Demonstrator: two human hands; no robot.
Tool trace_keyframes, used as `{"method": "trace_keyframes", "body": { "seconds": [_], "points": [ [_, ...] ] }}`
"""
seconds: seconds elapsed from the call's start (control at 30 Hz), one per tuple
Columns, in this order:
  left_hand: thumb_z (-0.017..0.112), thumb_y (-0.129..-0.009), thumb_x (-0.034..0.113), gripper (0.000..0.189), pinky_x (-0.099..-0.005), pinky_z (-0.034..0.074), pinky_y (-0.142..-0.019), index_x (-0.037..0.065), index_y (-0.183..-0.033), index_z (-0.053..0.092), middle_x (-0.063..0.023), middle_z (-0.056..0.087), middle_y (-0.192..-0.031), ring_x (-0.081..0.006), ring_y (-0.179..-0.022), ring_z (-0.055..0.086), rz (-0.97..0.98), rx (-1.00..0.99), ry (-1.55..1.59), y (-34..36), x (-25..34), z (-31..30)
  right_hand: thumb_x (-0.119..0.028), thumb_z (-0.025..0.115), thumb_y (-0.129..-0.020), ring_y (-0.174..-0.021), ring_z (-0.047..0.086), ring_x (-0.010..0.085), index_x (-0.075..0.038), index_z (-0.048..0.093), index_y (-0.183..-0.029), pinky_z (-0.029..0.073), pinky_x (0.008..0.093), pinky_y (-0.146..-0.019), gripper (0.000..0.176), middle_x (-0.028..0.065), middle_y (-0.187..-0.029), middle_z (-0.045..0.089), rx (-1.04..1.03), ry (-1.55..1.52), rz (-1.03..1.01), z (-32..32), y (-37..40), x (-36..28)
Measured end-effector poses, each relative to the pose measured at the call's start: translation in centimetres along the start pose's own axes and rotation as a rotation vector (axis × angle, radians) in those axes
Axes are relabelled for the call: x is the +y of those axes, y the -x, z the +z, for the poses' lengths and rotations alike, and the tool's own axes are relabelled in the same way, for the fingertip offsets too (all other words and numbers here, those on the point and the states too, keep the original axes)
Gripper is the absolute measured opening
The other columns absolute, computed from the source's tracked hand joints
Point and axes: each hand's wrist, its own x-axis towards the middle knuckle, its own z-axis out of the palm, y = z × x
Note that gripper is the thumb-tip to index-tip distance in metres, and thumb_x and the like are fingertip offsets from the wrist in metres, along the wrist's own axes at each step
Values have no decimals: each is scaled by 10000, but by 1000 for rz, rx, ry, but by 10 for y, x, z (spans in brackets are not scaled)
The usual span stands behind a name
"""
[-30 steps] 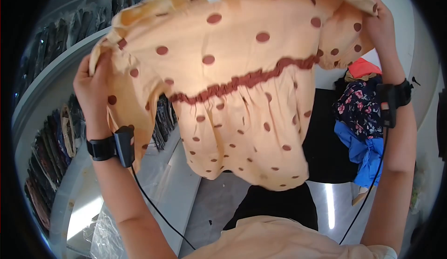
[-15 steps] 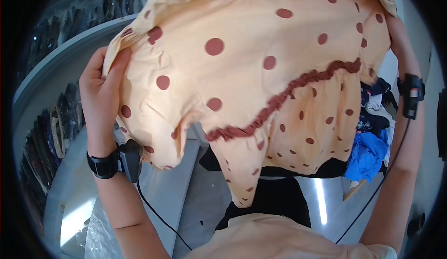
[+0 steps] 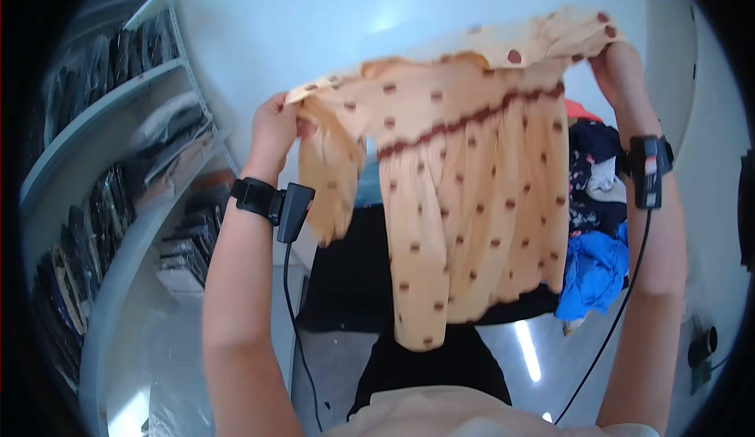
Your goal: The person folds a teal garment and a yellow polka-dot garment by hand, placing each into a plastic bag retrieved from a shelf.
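A cream polka-dot dress with brown dots and a ruffled brown trim across its middle hangs spread out in front of me. At its upper left, my left hand is closed on the fabric near a sleeve, which droops beneath it. My right hand grips the upper right part, its fingers partly hidden by the cloth. One long sleeve dangles down across the skirt. The fabric is slightly blurred by motion.
Behind the dress a black surface shows. Piled clothes, including a blue garment, lie at the right. Curved shelves with bagged clothing line the left. Cables run from the devices strapped to both wrists.
Both hands have moved away from me with the dress, and the view now takes in more of the wall. The dress's skirt has dropped and hangs straighter.
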Motion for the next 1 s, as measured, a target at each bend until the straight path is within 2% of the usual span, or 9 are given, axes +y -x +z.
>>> {"method": "trace_keyframes", "body": {
  "seconds": [0.07,0.13,0.2,0.37,0.47,0.5,0.63,0.87,1.0],
  "points": [
    [484,-1031,114,212,-302,578,-747,3,-1133,633,-82,721,-973,-205,-814,729,40,-20,143,-36,18,4,-164,397,-1049,-1284,508,277,-16,490,-1375,359,426,-1133,370,161,-1371,538,-199,1042,-854,-83,-103,-2],
    [472,-1050,117,243,-316,547,-922,-2,-1234,579,-122,689,-1155,-209,-1056,689,228,79,520,-58,33,7,-179,452,-1029,-1293,507,274,-5,489,-1388,359,427,-1133,400,170,-1403,517,-232,176,-770,-12,-14,-54],
    [470,-1062,125,269,-327,478,-1054,5,-1293,537,-127,635,-1287,-219,-1241,592,240,77,620,-76,30,-5,-27,540,-941,-848,673,155,-11,652,-977,529,358,-714,119,50,-915,694,-204,884,-1247,-5,25,-74],
    [508,-1040,264,477,-368,583,-891,-9,-1426,444,-172,646,-1267,-257,-1045,692,9,-114,268,-75,-67,-58,-118,659,-841,-864,664,341,-12,486,-1339,531,442,-745,538,159,-941,656,-1049,778,-500,80,199,-13],
    [533,-1011,208,408,-341,551,-875,-30,-1342,550,-121,671,-1227,-195,-1035,662,-326,-172,-44,-32,-199,-85,-91,581,-918,-953,668,317,35,276,-1460,533,433,-796,634,195,-1024,665,-1589,208,743,105,264,64],
    [565,-985,213,435,-358,534,-878,-22,-1351,548,-100,688,-1160,-210,-1038,643,-341,-160,-581,0,-237,-96,-112,582,-935,-990,667,308,19,229,-1489,536,425,-821,670,199,-1063,665,-1591,111,626,93,299,102],
    [709,-913,232,628,-374,421,-1069,-45,-1413,449,-197,561,-1377,-272,-1272,535,-484,-141,-543,142,-250,-96,-178,586,-968,-1057,663,293,-14,261,-1505,538,401,-873,649,202,-1141,664,-1541,35,568,52,341,179],
    [713,-934,245,663,-431,368,-1112,-30,-1445,395,-241,497,-1423,-318,-1335,481,-552,-138,-391,321,-210,-102,-160,642,-934,-1087,622,295,55,563,-1252,507,383,-928,392,201,-1184,633,-314,932,376,-109,268,249],
    [723,-906,189,627,-442,335,-1133,-36,-1408,423,-238,488,-1407,-349,-1345,442,-556,107,-453,371,-195,-62,-249,668,-919,-1165,576,410,80,553,-1283,456,419,-1003,504,300,-1258,588,-203,1514,120,-224,228,286]
  ]
}}
